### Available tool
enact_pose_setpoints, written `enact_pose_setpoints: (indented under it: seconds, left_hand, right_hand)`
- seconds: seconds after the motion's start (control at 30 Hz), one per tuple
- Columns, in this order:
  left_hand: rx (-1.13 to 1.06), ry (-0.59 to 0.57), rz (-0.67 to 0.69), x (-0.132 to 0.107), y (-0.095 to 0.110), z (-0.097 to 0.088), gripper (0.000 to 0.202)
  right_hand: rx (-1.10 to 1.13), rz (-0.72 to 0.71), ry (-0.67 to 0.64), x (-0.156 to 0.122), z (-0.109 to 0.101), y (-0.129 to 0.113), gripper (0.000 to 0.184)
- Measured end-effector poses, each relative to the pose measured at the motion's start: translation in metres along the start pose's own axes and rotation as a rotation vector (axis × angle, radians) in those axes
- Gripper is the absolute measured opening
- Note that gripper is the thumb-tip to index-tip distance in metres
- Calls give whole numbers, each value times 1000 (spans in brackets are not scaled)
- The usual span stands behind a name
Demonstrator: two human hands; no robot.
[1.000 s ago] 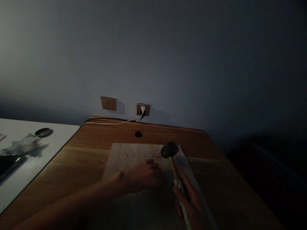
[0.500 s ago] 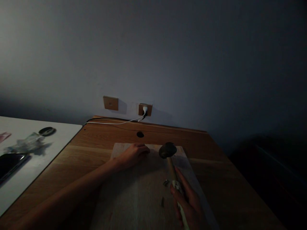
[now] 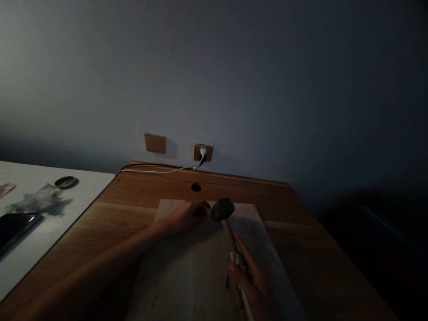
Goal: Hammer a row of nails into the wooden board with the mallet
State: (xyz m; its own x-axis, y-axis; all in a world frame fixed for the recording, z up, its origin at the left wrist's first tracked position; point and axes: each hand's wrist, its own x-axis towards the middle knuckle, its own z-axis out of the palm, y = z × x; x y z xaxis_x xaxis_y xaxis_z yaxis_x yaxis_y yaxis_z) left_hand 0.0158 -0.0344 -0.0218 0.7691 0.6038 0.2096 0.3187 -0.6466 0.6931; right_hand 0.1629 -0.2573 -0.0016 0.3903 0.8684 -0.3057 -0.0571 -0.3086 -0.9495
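Observation:
In my right hand (image 3: 252,285) is a hammer (image 3: 223,209) with a dark, rounded head and a pale wooden handle; my fingers wrap round the handle, which has something pale wound or stuck on it. The head is over the far part of a pale wooden board (image 3: 187,276), just right of my left hand (image 3: 189,214). That hand rests near the board's far edge, fingers curled with their tips together. Whatever they hold, if anything, is too dark and small to make out. A small dark piece (image 3: 228,281) lies on the board beside my right hand.
The board lies on a brown wooden table (image 3: 123,214) against a wall. Cables (image 3: 160,170) run along the table's back to a wall socket (image 3: 207,154). On a white table (image 3: 30,263) at left are a phone-like dark device (image 3: 16,227), crumpled plastic (image 3: 42,199) and a round dark dish (image 3: 66,182).
My right hand and the hammer have moved left, bringing the head closer to my left hand. A small shiny piece on the board is now hidden. My left hand has barely shifted.

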Motion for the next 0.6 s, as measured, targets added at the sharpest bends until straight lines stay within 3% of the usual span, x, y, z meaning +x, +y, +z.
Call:
enact_pose_setpoints:
  seconds: [0.1,0.3,0.6]
  left_hand:
    - [-68,-10,-52,0,-1,0,43]
    - [-106,7,-5,1,-2,2,54]
    - [-72,21,-3,4,-7,5,50]
  right_hand:
    - [-10,-35,-41,1,5,-2,90]
    - [-57,-52,-86,6,11,-2,87]
    - [-161,-83,-56,7,12,6,83]
